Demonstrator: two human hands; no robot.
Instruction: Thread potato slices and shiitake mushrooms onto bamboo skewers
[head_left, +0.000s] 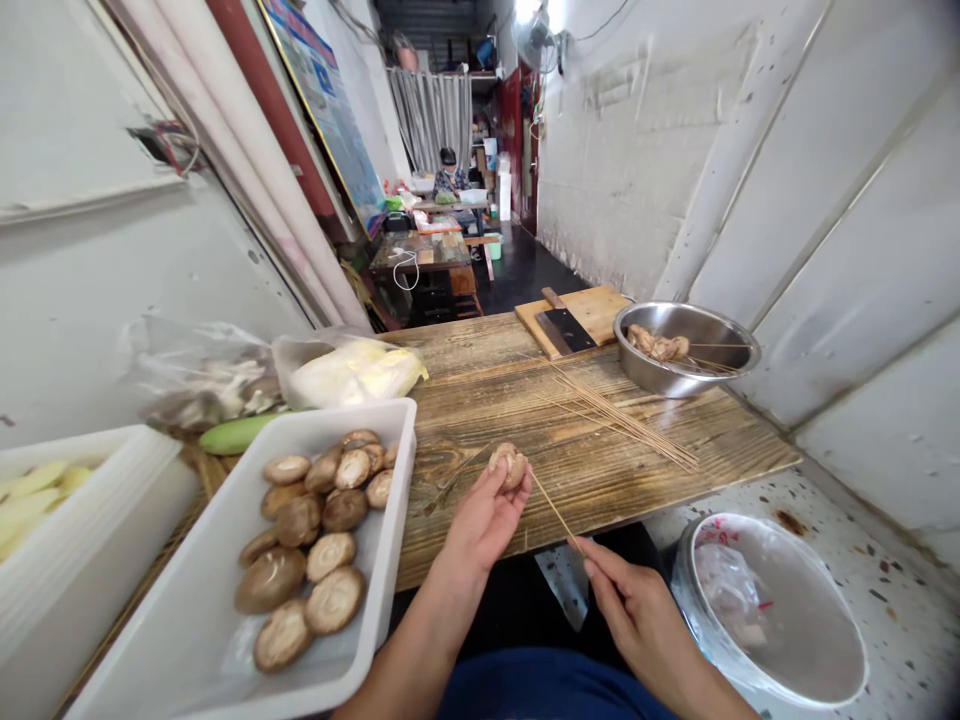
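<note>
In the head view, my left hand grips a brown mushroom over the wooden table's near edge. My right hand pinches the lower end of a thin wooden skewer, which slants up to the mushroom. Whether its tip is inside the mushroom is hidden by my left fingers. To the left of my hands, a white plastic tub holds several more mushrooms, some cap up and some underside up. A loose bunch of skewers lies on the table beyond my right hand.
A steel bowl with mushrooms and skewers stands at the back right, beside a cutting board bearing a cleaver. Bagged vegetables and a tub of pale slices are left. A lined bin stands right. A person sits far off.
</note>
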